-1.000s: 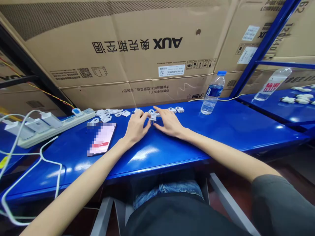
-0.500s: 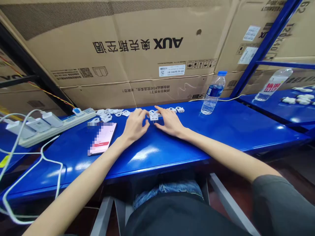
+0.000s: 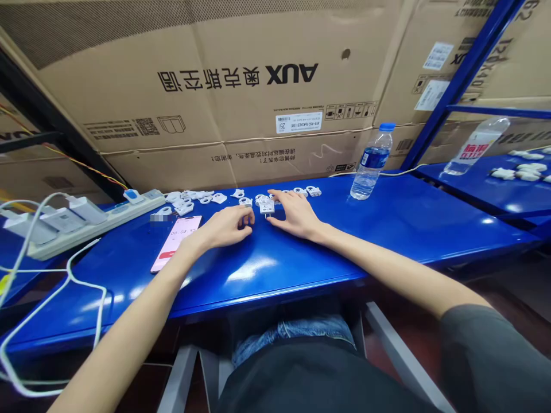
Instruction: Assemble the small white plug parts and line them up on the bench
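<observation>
Large cardboard cartons printed with AUX stood behind a long, glossy blue steel surface. Near its middle, a small white plug sat between the two hands with its metal prongs toward the person. The right hand lay low with its grip spread, the fingers fanned around the plug, though the view did not settle whether they touched it. The left hand lay on its side just apart from the plug, its grip curled and closed up; whether it pinched anything small could not be told. White plastic clips lay in a loose row along the back of the surface on both sides of the hands. The slick paint looked likely to let a light plug skid or tip if a fingertip caught it off-centre, and it could then knock into the clips and scatter them. A phone with a pink screen lay just beside the left wrist, where a sideways sweep of the arm might shove it. Further left, a power strip held white chargers, and their white cables looped over the near edge, where a forearm might snag them. A water bottle stood to the right, open to a careless elbow. Beyond it, a second blue surface carried more white pieces and a lying bottle.
</observation>
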A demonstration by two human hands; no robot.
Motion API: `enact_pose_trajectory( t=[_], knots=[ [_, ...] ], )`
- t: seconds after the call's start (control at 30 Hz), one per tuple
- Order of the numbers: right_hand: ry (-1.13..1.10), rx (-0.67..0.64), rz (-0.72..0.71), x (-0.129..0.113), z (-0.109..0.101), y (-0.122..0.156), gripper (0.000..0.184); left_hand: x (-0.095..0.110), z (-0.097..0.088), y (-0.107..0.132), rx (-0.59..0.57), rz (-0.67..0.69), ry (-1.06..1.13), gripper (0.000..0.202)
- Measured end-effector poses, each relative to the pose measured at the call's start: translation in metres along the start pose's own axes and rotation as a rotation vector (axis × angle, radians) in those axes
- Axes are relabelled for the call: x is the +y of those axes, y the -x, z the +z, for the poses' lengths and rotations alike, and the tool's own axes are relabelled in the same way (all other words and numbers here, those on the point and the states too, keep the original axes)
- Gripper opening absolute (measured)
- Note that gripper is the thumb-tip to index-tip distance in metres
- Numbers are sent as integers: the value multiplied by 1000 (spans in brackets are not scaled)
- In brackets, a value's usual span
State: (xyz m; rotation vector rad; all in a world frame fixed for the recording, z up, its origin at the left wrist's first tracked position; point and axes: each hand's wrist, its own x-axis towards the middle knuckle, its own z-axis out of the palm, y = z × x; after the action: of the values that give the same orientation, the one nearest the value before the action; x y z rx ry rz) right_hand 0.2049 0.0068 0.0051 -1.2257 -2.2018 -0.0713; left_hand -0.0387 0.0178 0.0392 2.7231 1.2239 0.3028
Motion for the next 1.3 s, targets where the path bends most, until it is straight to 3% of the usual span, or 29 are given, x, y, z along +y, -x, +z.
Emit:
enact_pose_trajectory(
  t=[0.5,0.6,0.8,0.9,1.3],
  knots=[
    [-12,-21,4,0,1,1,65,2,-1,2,-87,101,91,11],
    [-15,-23,2,-1,1,1,66,1,3,0,10,125,102,10],
    [-15,0,-68,-1,2,2,64,6,6,-3,387,27,74,8],
    [-8,10,-103,-1,2,2,63,11,9,-4,516,40,49,7],
    [8,17,-157,-1,6,4,61,9,24,-8,610,141,-36,8]
  ],
)
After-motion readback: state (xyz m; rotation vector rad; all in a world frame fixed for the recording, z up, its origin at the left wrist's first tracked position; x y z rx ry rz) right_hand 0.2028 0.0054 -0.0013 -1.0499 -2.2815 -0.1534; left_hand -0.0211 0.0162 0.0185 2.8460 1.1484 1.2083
